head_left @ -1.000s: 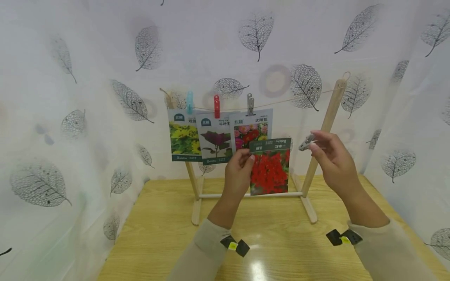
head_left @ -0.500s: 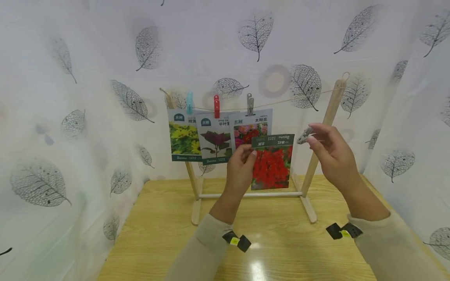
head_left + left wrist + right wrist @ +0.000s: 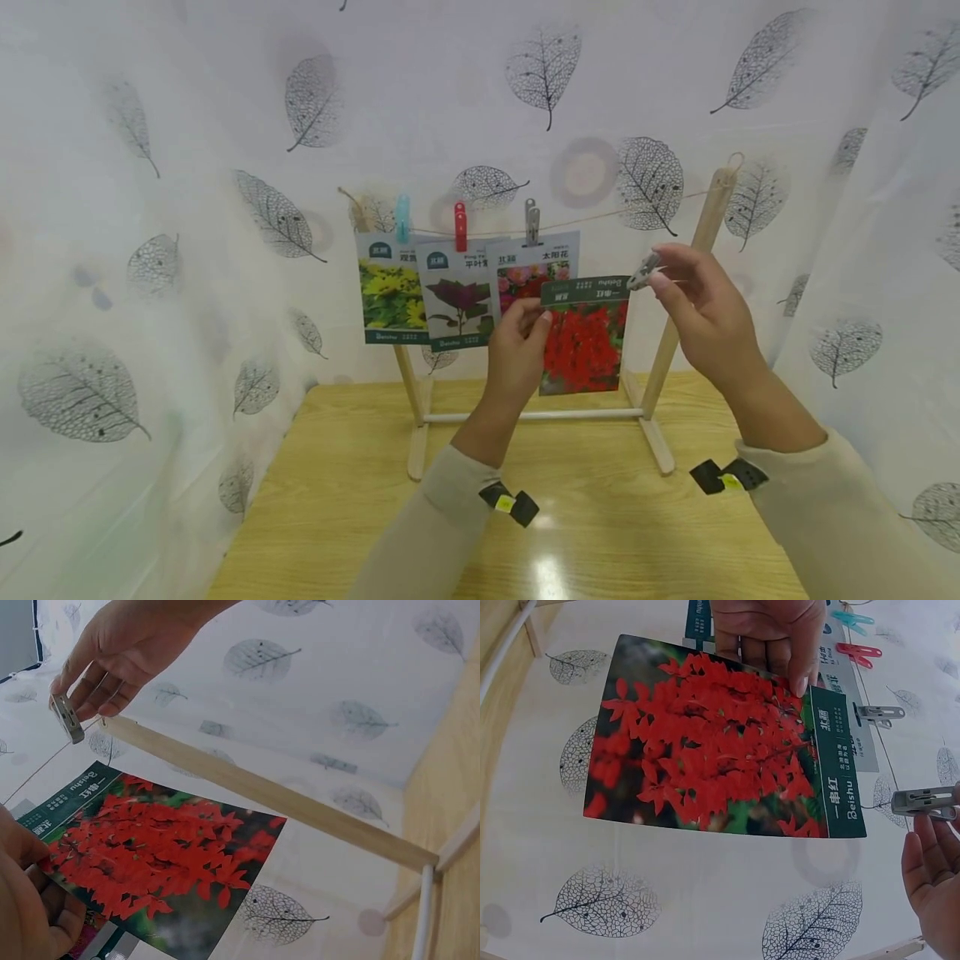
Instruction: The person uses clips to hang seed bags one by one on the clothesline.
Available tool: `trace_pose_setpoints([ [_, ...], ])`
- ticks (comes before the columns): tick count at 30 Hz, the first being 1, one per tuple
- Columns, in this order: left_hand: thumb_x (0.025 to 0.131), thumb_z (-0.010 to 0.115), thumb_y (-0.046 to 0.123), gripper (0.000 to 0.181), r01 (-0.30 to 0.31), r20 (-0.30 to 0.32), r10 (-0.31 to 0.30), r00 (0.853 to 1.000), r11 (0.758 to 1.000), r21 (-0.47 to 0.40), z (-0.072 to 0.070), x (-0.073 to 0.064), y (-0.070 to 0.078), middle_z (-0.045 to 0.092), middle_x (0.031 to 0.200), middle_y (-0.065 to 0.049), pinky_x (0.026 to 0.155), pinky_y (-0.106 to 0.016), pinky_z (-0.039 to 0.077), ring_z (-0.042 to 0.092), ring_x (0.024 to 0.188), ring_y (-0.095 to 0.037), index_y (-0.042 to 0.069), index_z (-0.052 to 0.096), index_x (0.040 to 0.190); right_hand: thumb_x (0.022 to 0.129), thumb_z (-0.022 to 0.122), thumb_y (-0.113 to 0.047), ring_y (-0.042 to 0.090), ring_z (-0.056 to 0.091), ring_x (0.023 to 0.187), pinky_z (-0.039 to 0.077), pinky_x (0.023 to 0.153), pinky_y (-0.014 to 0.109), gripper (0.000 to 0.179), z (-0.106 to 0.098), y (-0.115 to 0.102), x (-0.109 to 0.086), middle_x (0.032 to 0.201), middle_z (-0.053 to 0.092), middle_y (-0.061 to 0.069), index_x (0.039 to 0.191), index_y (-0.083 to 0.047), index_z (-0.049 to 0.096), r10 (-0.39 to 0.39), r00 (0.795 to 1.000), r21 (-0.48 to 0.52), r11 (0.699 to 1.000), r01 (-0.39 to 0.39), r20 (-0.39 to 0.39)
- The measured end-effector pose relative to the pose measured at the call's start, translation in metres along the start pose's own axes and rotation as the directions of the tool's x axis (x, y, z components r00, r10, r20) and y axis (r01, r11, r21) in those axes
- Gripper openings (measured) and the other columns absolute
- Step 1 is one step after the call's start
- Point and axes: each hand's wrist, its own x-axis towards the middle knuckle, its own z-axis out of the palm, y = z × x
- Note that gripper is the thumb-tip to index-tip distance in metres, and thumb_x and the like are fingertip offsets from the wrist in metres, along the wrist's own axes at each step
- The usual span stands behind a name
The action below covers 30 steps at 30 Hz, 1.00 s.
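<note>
My left hand [image 3: 516,350] pinches the left edge of a seed packet [image 3: 583,346] with red flowers and a dark green band along its top. In the right wrist view the packet [image 3: 705,746] faces the camera, held by thumb and fingers. My right hand [image 3: 712,321] pinches a grey clothespin [image 3: 643,272] between thumb and fingertips, its nose close to the packet's upper right corner in the head view. The left wrist view shows this clothespin [image 3: 67,718] beyond the packet's green end. A thin string [image 3: 600,217] runs behind and above both hands.
Three seed packets hang on the string at left, by a light blue clothespin [image 3: 403,218], a red clothespin [image 3: 461,227] and a grey clothespin [image 3: 532,223]. The wooden stand's right post [image 3: 712,212] rises behind my right hand. A white crossbar [image 3: 577,414] spans the stand above the wooden table [image 3: 337,517].
My left hand has raised the red-flower packet slightly and moved it to the right. My right hand has moved up and left, bringing the clothespin closer to the packet's corner.
</note>
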Motion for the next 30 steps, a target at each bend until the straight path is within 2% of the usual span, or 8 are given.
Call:
trace_pose_setpoints([
  [4,0.103,0.06,0.021,0.021,-0.01,-0.004,0.01,1.0,1.0,-0.009,0.003,0.003,0.002,0.072,0.119,-0.003,0.092,-0.036,0.057,0.067,0.112,-0.016,0.014,0.065,0.122,0.103,0.054,-0.004,-0.001,0.059,0.107,0.044,0.093,0.009,0.036,0.0,0.001,0.005,0.119,0.059,-0.017,0.139,-0.002,0.054,-0.012,1.0,-0.003,1.0,0.012,-0.008],
  [13,0.103,0.06,0.02,0.025,-0.017,0.003,0.017,1.0,1.0,-0.009,0.008,0.008,0.005,0.071,0.121,-0.005,0.092,-0.034,0.058,0.067,0.11,-0.017,0.012,0.063,0.126,0.103,0.057,-0.011,-0.006,0.055,0.11,0.039,0.097,0.013,0.037,0.0,-0.001,0.016,0.12,0.056,-0.022,0.14,-0.01,0.055,-0.028,1.0,-0.09,0.996,0.027,-0.003],
  [21,0.103,0.059,0.02,0.023,-0.057,-0.015,0.058,0.998,0.998,0.003,0.012,0.012,0.008,0.073,0.118,-0.004,0.089,-0.034,0.057,0.068,0.107,-0.016,0.013,0.064,0.124,0.104,0.056,-0.015,-0.011,0.054,0.111,0.038,0.101,0.015,0.036,0.001,-0.002,0.026,0.122,0.055,-0.023,0.14,-0.01,0.055,-0.053,0.999,-0.111,0.992,0.053,0.006],
  [24,0.103,0.059,0.021,0.023,-0.052,-0.02,0.052,0.998,0.999,0.008,0.013,0.014,0.01,0.073,0.118,-0.002,0.09,-0.035,0.057,0.068,0.108,-0.015,0.014,0.064,0.124,0.105,0.054,-0.016,-0.013,0.052,0.11,0.039,0.101,0.014,0.036,0.003,-0.002,0.03,0.125,0.06,-0.007,0.141,-0.008,0.053,-0.071,0.997,-0.124,0.99,0.072,0.015],
  [28,0.103,0.059,0.021,0.025,-0.039,-0.019,0.039,0.999,0.999,-0.01,0.015,0.017,0.011,0.071,0.119,-0.002,0.091,-0.037,0.057,0.067,0.11,-0.016,0.014,0.063,0.127,0.106,0.053,-0.017,-0.014,0.051,0.11,0.039,0.101,0.013,0.037,0.006,-0.004,0.037,0.129,0.059,0.014,0.141,-0.008,0.053,-0.082,0.996,-0.136,0.987,0.084,0.023],
  [30,0.103,0.059,0.02,0.026,-0.04,-0.02,0.039,0.999,0.999,-0.025,0.016,0.018,0.011,0.071,0.12,-0.003,0.092,-0.037,0.057,0.067,0.11,-0.017,0.013,0.063,0.128,0.105,0.054,-0.017,-0.013,0.052,0.109,0.039,0.1,0.013,0.036,0.007,-0.006,0.04,0.128,0.059,0.011,0.141,-0.009,0.054,-0.081,0.996,-0.128,0.988,0.084,0.022],
])
